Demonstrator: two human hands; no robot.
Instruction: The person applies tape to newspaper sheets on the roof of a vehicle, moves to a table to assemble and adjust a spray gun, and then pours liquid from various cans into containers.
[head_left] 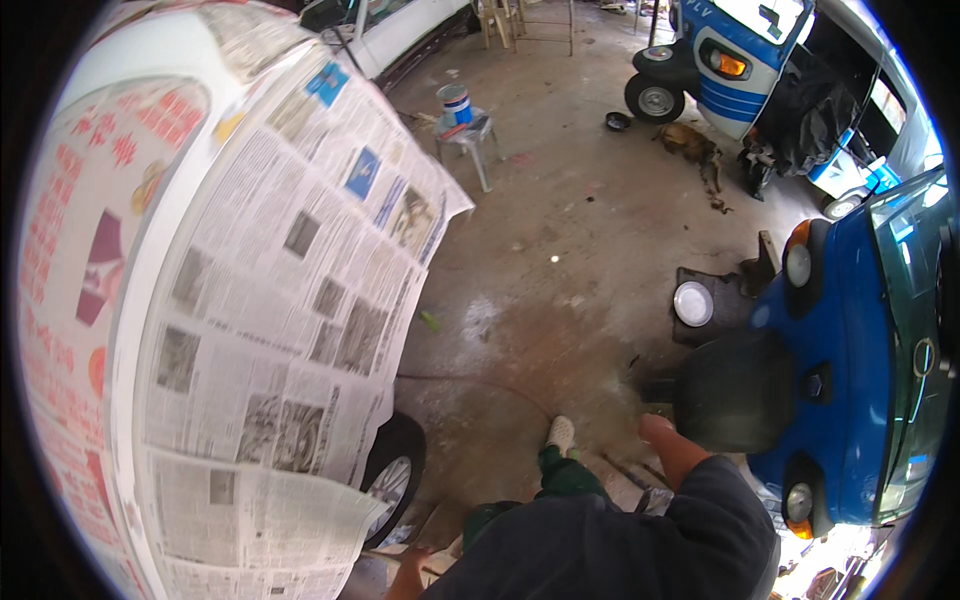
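Observation:
My left hand [414,562] shows at the lower edge beside the white vehicle covered in taped newspaper [270,240], just below its wheel [388,480]; its fingers are mostly hidden. My right hand [657,430] hangs out to the right, near the black front wheel cover [730,390] of a blue three-wheeler [840,420]. Its fingers are too small and blurred to make out. My foot in a pale shoe [560,434] is on the concrete floor [520,300], where a thin hose runs.
A stool [474,145] holds a paint can [452,100]. A white-and-blue three-wheeler [735,100] stands at the back right, with a dog [690,145] lying beside it and a dark bowl [617,121] nearby. A round white pan [693,304] sits on a dark mat at right.

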